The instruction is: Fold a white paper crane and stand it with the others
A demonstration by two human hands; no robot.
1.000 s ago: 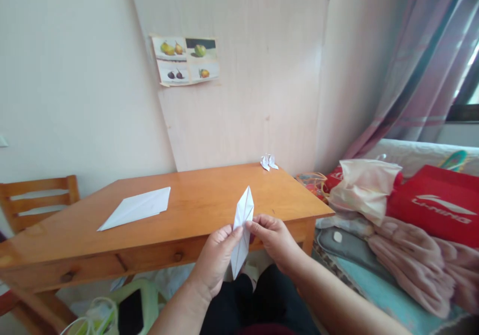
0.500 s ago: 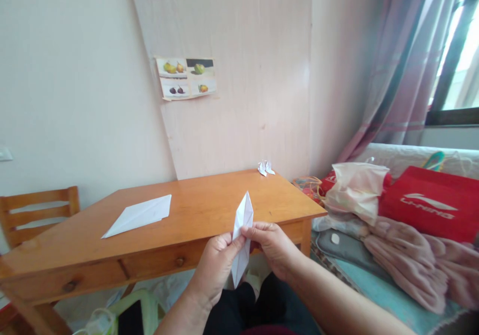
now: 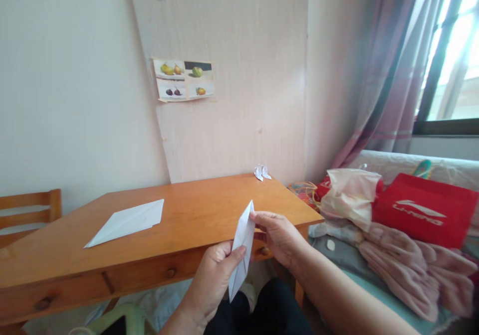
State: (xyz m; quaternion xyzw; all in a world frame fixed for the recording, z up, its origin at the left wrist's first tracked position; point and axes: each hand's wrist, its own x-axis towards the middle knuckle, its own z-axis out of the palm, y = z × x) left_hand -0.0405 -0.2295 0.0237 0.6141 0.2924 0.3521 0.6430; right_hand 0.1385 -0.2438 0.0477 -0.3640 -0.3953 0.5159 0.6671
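Holding: both hands share one folded white paper (image 3: 241, 245), a long narrow diamond standing nearly upright with a slight tilt, in the air just before the near edge of the desk (image 3: 194, 215) and above the person's lap.
Left hand: the left hand (image 3: 215, 277) is closed on the paper's lower half, thumb pressed flat on the front and fingers curled behind.
Right hand: the right hand (image 3: 279, 235) pinches the paper's right edge near the upper tip between thumb and forefinger, with the other fingers loosely bent.
Flat sheet: a white flat sheet (image 3: 127, 220), folded to a long point, lies on the left half of the desk, well apart from the hands.
Small origami piece: a small origami piece (image 3: 262, 172) stands at the desk's far edge, by the wall panel.
Wall: fruit pictures (image 3: 185, 79) are stuck above the desk.
Chair: a wooden chair (image 3: 26, 215) stands at the desk's left end.
Bed: to the right lie a red bag (image 3: 422, 210), a pale plastic bag (image 3: 350, 195) and a pink blanket (image 3: 411, 265).
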